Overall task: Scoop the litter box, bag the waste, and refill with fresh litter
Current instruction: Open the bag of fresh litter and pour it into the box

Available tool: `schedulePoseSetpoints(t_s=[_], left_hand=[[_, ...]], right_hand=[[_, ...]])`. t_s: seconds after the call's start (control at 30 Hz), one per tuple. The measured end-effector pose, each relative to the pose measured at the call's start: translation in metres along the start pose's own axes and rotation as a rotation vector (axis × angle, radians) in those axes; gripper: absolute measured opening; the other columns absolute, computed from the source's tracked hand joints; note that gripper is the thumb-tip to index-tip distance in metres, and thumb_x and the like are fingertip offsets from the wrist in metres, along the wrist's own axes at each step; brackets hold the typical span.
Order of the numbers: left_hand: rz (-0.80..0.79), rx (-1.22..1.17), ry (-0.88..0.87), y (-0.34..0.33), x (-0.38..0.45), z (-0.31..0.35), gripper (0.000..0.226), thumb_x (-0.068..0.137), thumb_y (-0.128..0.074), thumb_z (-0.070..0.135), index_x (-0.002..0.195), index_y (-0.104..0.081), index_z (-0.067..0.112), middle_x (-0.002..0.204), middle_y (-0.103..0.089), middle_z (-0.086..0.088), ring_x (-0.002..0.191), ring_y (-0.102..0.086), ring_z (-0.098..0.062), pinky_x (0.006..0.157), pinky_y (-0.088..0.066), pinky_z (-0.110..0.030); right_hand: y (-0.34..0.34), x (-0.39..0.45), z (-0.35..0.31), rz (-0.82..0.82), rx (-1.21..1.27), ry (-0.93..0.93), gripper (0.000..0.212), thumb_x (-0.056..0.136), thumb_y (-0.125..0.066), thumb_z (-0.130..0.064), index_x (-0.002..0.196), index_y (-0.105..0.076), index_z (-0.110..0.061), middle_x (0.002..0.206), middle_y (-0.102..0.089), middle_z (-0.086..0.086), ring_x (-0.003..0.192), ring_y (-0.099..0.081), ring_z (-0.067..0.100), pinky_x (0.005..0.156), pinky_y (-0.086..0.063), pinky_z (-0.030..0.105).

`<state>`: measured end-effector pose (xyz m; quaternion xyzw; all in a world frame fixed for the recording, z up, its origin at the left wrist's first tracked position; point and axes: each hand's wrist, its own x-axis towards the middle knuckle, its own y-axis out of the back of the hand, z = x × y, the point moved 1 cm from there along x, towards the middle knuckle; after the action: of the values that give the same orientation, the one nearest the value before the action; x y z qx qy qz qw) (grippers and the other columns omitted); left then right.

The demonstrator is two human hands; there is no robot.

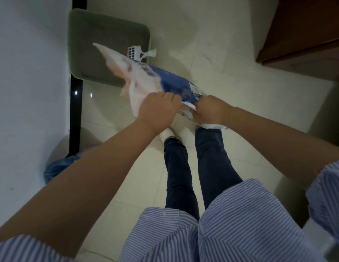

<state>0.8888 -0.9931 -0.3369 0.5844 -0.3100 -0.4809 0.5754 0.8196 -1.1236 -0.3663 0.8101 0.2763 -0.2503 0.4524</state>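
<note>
A green litter box (76,53) with grey litter inside sits on the floor against the wall at upper left. A white slotted scoop (134,52) leans at its right rim. I hold a white and blue litter bag (164,80) tilted, its open mouth reaching over the box. My left hand (157,108) grips the bag's lower white part. My right hand (208,110) grips the bag's bottom end. No litter is visibly falling; the bag is blurred.
A blue plastic bag (57,169) lies on the floor at lower left by the wall. A black vertical strip (76,103) runs along the wall. A brown wooden cabinet (306,35) stands at upper right. My legs and white shoes stand on pale tiles.
</note>
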Motion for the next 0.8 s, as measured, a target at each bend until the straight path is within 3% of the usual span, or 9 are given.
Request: schedulePoseSetpoints(t_s=[0.07, 0.1, 0.17, 0.23, 0.33, 0.43, 0.53, 0.63, 0.8], left_hand=[[-0.037, -0.036, -0.020, 0.006, 0.008, 0.002, 0.015, 0.061, -0.056, 0.011, 0.046, -0.058, 0.011, 0.036, -0.049, -0.002, 0.025, -0.046, -0.018, 0.029, -0.026, -0.012], [-0.064, -0.066, -0.041, 0.008, 0.011, 0.005, 0.015, 0.059, -0.064, 0.014, 0.046, -0.058, 0.011, 0.035, -0.049, -0.002, 0.024, -0.045, -0.017, 0.028, -0.024, -0.010], [-0.137, -0.126, -0.114, 0.010, 0.012, 0.012, 0.025, 0.048, -0.083, 0.013, 0.046, -0.059, 0.010, 0.035, -0.050, -0.002, 0.023, -0.046, -0.017, 0.028, -0.025, -0.009], [-0.190, -0.158, -0.203, 0.015, 0.008, 0.016, 0.040, 0.028, -0.093, 0.012, 0.046, -0.058, 0.009, 0.035, -0.050, -0.003, 0.024, -0.046, -0.018, 0.029, -0.026, -0.010], [-0.182, -0.137, -0.253, 0.023, 0.002, 0.011, 0.045, 0.026, -0.095, 0.014, 0.049, -0.057, 0.009, 0.037, -0.050, -0.003, 0.025, -0.045, -0.018, 0.030, -0.025, -0.010], [-0.085, -0.112, -0.335, 0.029, -0.003, 0.002, 0.052, 0.037, -0.090, 0.010, 0.064, -0.046, 0.008, 0.037, -0.048, -0.004, 0.026, -0.043, -0.018, 0.030, -0.026, -0.011], [-0.013, -0.135, -0.363, 0.035, -0.009, -0.011, 0.013, 0.065, -0.058, 0.008, 0.060, -0.046, 0.007, 0.036, -0.046, -0.005, 0.025, -0.041, -0.018, 0.032, -0.027, -0.010], [0.016, -0.163, -0.288, 0.030, -0.025, -0.024, 0.033, 0.080, -0.034, 0.009, 0.052, -0.052, 0.006, 0.037, -0.047, -0.006, 0.025, -0.042, -0.017, 0.032, -0.029, -0.011], [0.044, -0.173, -0.221, 0.026, -0.047, -0.028, 0.042, 0.082, -0.031, 0.012, 0.048, -0.055, 0.006, 0.037, -0.049, -0.006, 0.025, -0.043, -0.018, 0.031, -0.030, -0.011]], right_hand=[[0.002, -0.008, -0.006, 0.139, -0.047, 0.065, 0.039, 0.081, -0.062, -0.004, 0.048, -0.041, -0.008, 0.041, -0.042, 0.009, 0.036, -0.034, 0.018, 0.035, -0.019, 0.027], [-0.001, -0.009, -0.004, 0.164, -0.004, 0.059, 0.040, 0.082, -0.062, -0.004, 0.048, -0.041, -0.008, 0.038, -0.038, 0.008, 0.034, -0.029, 0.016, 0.036, -0.015, 0.020], [-0.019, -0.015, 0.005, 0.064, 0.045, -0.035, 0.046, 0.097, -0.044, -0.016, 0.051, -0.038, -0.011, 0.049, -0.038, 0.006, 0.046, -0.035, 0.020, 0.045, -0.018, 0.022], [-0.029, -0.020, 0.013, -0.016, 0.119, -0.098, 0.037, 0.097, -0.040, -0.020, 0.073, -0.060, -0.001, 0.072, -0.059, 0.015, 0.073, -0.055, 0.031, 0.060, -0.035, 0.030], [-0.028, -0.017, 0.015, 0.059, 0.167, 0.028, 0.033, 0.088, -0.043, -0.018, 0.091, -0.063, 0.008, 0.090, -0.064, 0.026, 0.087, -0.060, 0.036, 0.073, -0.043, 0.040], [-0.021, 0.000, 0.027, -0.064, 0.010, 0.019, 0.037, 0.092, -0.050, -0.024, 0.115, -0.053, 0.004, 0.115, -0.054, 0.025, 0.108, -0.051, 0.035, 0.088, -0.040, 0.043], [-0.013, 0.016, 0.035, -0.215, -0.213, -0.068, 0.052, 0.095, -0.042, -0.039, 0.134, -0.039, -0.005, 0.136, -0.042, 0.016, 0.125, -0.042, 0.031, 0.099, -0.037, 0.040], [-0.019, 0.031, 0.034, -0.320, -0.240, -0.089, 0.043, 0.100, -0.033, -0.031, 0.133, -0.046, -0.007, 0.137, -0.046, 0.011, 0.125, -0.044, 0.028, 0.101, -0.036, 0.036], [-0.033, 0.052, 0.016, -0.378, -0.253, -0.087, 0.033, 0.098, -0.035, -0.013, 0.117, -0.059, -0.001, 0.125, -0.059, 0.012, 0.116, -0.052, 0.027, 0.105, -0.035, 0.039]])
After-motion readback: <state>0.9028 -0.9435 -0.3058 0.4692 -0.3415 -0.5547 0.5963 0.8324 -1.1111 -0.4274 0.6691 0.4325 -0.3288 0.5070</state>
